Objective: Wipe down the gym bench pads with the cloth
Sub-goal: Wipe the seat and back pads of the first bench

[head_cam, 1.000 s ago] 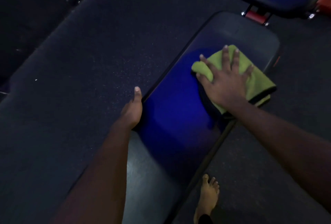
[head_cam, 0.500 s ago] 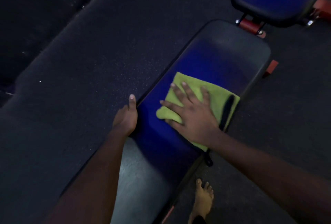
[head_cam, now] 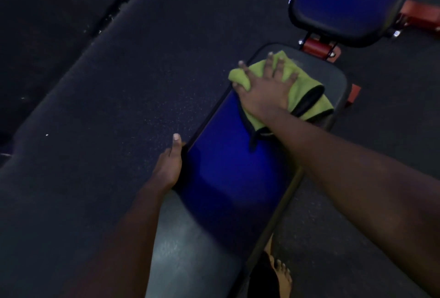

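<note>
While the head view looks down along the bench, the right hand lies flat with fingers spread, pressing the green cloth onto the long bench pad near its far end. The cloth sits under the palm and bunches out past the little-finger side, and a dark-edged fold gapes open beside the wrist. The left hand is set against the pad's near-left edge with the thumb straight. Its fingers drop out of sight below the rim, so I cannot tell whether they clasp it.

Only palm friction holds the cloth, so a quick sideways stroke could let it roll up further. The hand would then slide over bare vinyl. Its thumb side already reaches the pad's edge, and a push that way could carry the cloth off onto the floor. Beyond the fingertips, past the red bracket, the second pad looks unwiped and could get skipped.
</note>
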A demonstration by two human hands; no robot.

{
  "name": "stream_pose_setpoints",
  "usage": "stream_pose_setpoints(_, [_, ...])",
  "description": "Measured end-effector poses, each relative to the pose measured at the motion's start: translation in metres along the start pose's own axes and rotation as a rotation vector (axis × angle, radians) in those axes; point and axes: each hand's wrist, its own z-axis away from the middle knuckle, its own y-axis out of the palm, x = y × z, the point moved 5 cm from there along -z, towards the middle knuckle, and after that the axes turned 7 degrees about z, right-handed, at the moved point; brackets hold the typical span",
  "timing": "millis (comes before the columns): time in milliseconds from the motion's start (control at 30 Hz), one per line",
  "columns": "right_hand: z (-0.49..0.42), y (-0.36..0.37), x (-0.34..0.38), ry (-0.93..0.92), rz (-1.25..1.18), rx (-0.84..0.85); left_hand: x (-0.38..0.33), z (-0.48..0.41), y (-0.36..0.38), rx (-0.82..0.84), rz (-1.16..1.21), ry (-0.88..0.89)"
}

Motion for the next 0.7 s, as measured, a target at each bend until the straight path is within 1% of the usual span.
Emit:
stream_pose_setpoints(67, [0.023,0.004,0.016,-0.19,0.02,-0.04,-0.015,-0.007,0.009,0.002,0.001,-0.009])
stream_pose_setpoints(133, [0.065,0.015,0.022,-0.353,0.018,-0.089,-0.027,-0.014,0.016,-0.004,-0.011,-0.021])
stream_pose_setpoints(200, [0.1,0.026,0.011,-0.407,0.003,-0.129,-0.037,-0.021,0.022,0.004,-0.019,-0.038])
stream_pose_setpoints(267, [0.107,0.031,-0.022,-0.295,-0.013,-0.154,-0.05,-0.032,0.03,0.022,-0.019,-0.046])
stream_pose_setpoints(333, [0.087,0.028,-0.056,-0.141,-0.029,-0.154,-0.063,-0.04,0.038,0.044,-0.018,-0.051])
stream_pose_setpoints(433, [0.033,0.015,-0.095,0.095,-0.05,-0.088,-0.075,-0.051,0.048,0.066,-0.014,-0.062])
stream_pose_setpoints(533, [-0.05,0.001,-0.111,0.283,-0.141,0.021,-0.075,-0.057,0.053,0.024,-0.047,-0.053])
stream_pose_setpoints(567, [-0.076,-0.004,-0.106,0.299,-0.153,0.062,-0.073,-0.058,0.053,0.006,-0.048,-0.046])
stream_pose_setpoints(600, [-0.096,-0.008,-0.095,0.277,-0.146,0.092,-0.071,-0.059,0.052,-0.006,-0.044,-0.038])
stream_pose_setpoints(633, [-0.109,-0.01,-0.077,0.213,-0.114,0.109,-0.07,-0.06,0.052,-0.007,-0.036,-0.03])
stream_pose_setpoints(700, [-0.111,-0.012,-0.035,0.003,-0.01,0.12,-0.068,-0.06,0.052,0.003,-0.01,-0.023])
